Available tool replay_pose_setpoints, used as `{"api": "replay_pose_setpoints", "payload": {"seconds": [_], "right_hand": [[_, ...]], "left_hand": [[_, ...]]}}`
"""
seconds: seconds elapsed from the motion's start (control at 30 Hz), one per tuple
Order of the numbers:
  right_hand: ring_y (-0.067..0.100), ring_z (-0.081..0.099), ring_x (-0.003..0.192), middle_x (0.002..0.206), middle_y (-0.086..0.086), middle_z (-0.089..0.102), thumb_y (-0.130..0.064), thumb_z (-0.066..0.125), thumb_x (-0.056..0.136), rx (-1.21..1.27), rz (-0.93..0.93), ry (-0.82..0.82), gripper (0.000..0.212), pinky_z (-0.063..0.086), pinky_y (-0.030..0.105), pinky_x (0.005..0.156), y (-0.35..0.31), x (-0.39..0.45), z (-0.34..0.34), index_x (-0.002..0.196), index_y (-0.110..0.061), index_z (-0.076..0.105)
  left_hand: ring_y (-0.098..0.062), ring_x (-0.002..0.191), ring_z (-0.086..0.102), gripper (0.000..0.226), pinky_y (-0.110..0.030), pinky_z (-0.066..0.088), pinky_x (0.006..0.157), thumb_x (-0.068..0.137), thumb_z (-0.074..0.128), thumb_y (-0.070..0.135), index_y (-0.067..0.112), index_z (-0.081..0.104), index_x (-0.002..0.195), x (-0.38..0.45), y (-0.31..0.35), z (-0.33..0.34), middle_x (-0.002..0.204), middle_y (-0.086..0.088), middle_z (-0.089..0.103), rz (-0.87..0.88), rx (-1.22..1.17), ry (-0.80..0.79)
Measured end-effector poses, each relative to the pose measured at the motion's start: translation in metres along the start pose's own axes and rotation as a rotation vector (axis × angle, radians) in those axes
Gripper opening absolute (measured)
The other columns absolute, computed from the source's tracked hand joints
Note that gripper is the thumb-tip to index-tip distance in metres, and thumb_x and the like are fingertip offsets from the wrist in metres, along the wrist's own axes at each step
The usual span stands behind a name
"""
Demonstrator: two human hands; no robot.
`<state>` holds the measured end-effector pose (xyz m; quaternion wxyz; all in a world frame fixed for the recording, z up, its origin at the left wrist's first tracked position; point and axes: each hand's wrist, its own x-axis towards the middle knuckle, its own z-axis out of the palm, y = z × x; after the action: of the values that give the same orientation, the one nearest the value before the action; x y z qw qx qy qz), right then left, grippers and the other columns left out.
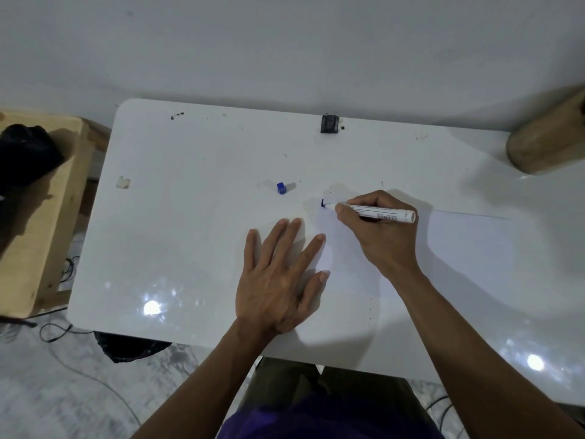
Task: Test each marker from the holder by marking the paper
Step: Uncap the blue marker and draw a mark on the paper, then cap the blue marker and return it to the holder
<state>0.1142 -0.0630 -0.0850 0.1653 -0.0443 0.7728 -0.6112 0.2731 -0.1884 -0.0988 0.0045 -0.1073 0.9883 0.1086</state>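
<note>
My right hand (376, 236) pinches the light, stiff, slick marker (375, 211) low near its nib, tip on the flimsy paper (459, 248) beside the blue cap (281, 188); left hand (280, 280) flat, fingers spread, pinning it.

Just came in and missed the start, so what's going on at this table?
A person is testing a marker on a sheet of paper lying on the white table. The right hand holds the marker with its tip at a short blue mark on the paper. The left hand lies flat, fingers spread, at the paper's left edge. A blue cap stands apart on the table, beyond the left hand.
</note>
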Motion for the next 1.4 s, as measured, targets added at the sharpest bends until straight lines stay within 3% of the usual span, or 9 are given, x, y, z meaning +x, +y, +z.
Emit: {"api": "replay_pose_setpoints", "payload": {"seconds": [0.17, 0.3, 0.4, 0.53, 0.7, 0.77, 0.87, 1.03, 1.4], "right_hand": [[0.03, 0.076, 0.069, 0.079, 0.011, 0.077, -0.007, 0.085, 0.08, 0.174, 0.11, -0.026, 0.02, 0.06, 0.035, 0.058, -0.019, 0.003, -0.008, 0.084, -0.013, 0.067], [0.026, 0.073, 0.068, 0.08, 0.007, 0.077, 0.001, 0.082, 0.081, 0.355, 0.15, -0.025, 0.028, 0.055, 0.029, 0.054, -0.047, 0.0, -0.021, 0.079, -0.016, 0.06], [0.024, 0.073, 0.077, 0.087, 0.007, 0.077, 0.008, 0.079, 0.081, 0.435, 0.136, -0.02, 0.031, 0.057, 0.028, 0.061, -0.059, -0.01, -0.029, 0.075, -0.019, 0.066], [0.022, 0.073, 0.083, 0.094, 0.009, 0.077, 0.012, 0.076, 0.082, 0.444, 0.162, 0.012, 0.023, 0.06, 0.029, 0.066, -0.063, -0.025, -0.038, 0.084, -0.01, 0.072], [0.02, 0.074, 0.076, 0.088, 0.016, 0.077, 0.009, 0.078, 0.082, 0.397, 0.171, 0.088, 0.016, 0.061, 0.029, 0.063, -0.07, -0.045, -0.046, 0.093, 0.0, 0.07], [0.019, 0.075, 0.074, 0.085, 0.014, 0.079, 0.003, 0.081, 0.081, 0.389, 0.16, 0.125, 0.017, 0.061, 0.029, 0.062, -0.079, -0.051, -0.047, 0.093, 0.001, 0.069], [0.021, 0.077, 0.076, 0.081, 0.013, 0.079, -0.005, 0.08, 0.084, 0.412, 0.122, 0.165, 0.014, 0.061, 0.028, 0.061, -0.098, -0.059, -0.047, 0.093, 0.001, 0.072], [0.023, 0.077, 0.074, 0.078, 0.01, 0.079, -0.02, 0.078, 0.083, 0.354, -0.008, 0.188, 0.014, 0.059, 0.025, 0.057, -0.128, -0.082, -0.038, 0.088, -0.007, 0.076], [0.022, 0.076, 0.073, 0.077, 0.001, 0.079, -0.021, 0.079, 0.082, 0.241, -0.072, 0.186, 0.007, 0.06, 0.025, 0.057, -0.129, -0.124, -0.018, 0.081, -0.015, 0.076]], "left_hand": [[-0.024, 0.151, 0.03, 0.059, -0.061, 0.02, 0.12, 0.097, 0.042, 0.06, 0.033, 0.041, 0.15, 0.002, 0.002, -0.007, 0.159, -0.005, 0.04, -0.034, -0.097, -0.013], [-0.02, 0.129, 0.052, 0.054, -0.039, 0.034, 0.111, 0.096, 0.051, 0.051, 0.023, 0.043, 0.141, 0.025, 0.005, -0.035, 0.142, -0.002, 0.057, -0.327, -0.405, 0.136], [-0.027, 0.126, 0.053, 0.049, -0.042, 0.04, 0.103, 0.097, 0.055, 0.042, 0.021, 0.045, 0.141, 0.062, -0.006, -0.053, 0.139, -0.007, 0.056, -0.483, -0.418, 0.159], [-0.028, 0.124, 0.055, 0.041, -0.046, 0.038, 0.104, 0.099, 0.054, 0.036, 0.021, 0.053, 0.137, 0.09, -0.02, -0.055, 0.133, -0.006, 0.061, -0.459, -0.291, 0.029], [-0.03, 0.109, 0.06, 0.022, -0.043, 0.037, 0.094, 0.098, 0.057, 0.028, 0.016, 0.07, 0.111, 0.091, -0.025, -0.047, 0.112, -0.006, 0.07, -0.393, -0.21, 0.041], [-0.028, 0.103, 0.064, 0.015, -0.04, 0.042, 0.09, 0.096, 0.062, 0.026, 0.016, 0.073, 0.102, 0.091, -0.021, -0.053, 0.107, -0.005, 0.071, -0.442, -0.377, 0.084], [-0.017, 0.087, 0.068, 0.011, -0.029, 0.047, 0.078, 0.093, 0.068, 0.022, 0.023, 0.075, 0.085, 0.085, 0.001, -0.082, 0.094, 0.003, 0.075, -0.603, -0.932, 0.155], [-0.017, 0.09, 0.063, 0.019, -0.04, 0.053, 0.088, 0.097, 0.061, 0.025, 0.016, 0.078, 0.094, 0.054, 0.036, -0.126, 0.089, 0.009, 0.076, -0.708, -1.584, 0.05], [-0.019, 0.096, 0.062, 0.023, -0.039, 0.051, 0.089, 0.08, 0.065, 0.036, 0.021, 0.081, 0.088, 0.008, 0.037, -0.141, 0.098, 0.006, 0.076, -0.654, -1.813, -0.009]]}}
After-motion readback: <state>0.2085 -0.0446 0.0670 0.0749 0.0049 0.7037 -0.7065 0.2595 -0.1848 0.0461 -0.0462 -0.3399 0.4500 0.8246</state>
